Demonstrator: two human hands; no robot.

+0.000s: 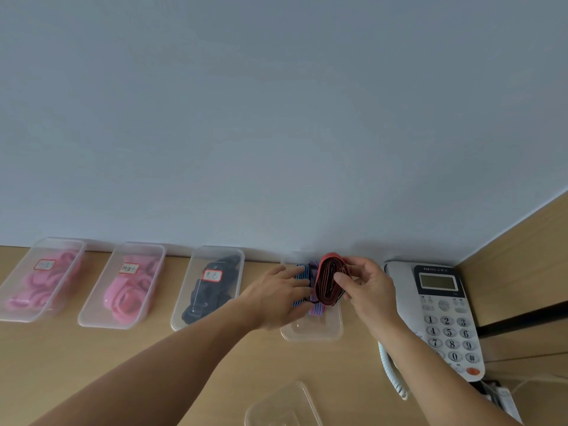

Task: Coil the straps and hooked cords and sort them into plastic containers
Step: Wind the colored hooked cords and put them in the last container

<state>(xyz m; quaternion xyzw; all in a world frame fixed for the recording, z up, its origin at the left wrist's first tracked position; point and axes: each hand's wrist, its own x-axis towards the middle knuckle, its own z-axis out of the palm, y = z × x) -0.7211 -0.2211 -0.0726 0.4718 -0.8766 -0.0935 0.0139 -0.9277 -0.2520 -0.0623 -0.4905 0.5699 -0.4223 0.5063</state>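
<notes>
Flanking telephone (442,318), labelled containers (209,287)

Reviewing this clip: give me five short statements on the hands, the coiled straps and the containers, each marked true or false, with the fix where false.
1. The right hand holds a coiled red strap over the rightmost container of the row. True.
2. The left hand is empty and off the desk. False: it rests on striped blue straps in that same container.
3. The two leftmost containers hold pink straps. True.
4. The phone stands left of the containers. False: it is at the right end, beside the right hand.
5. The labelled third container holds red straps. False: its contents are black.
</notes>
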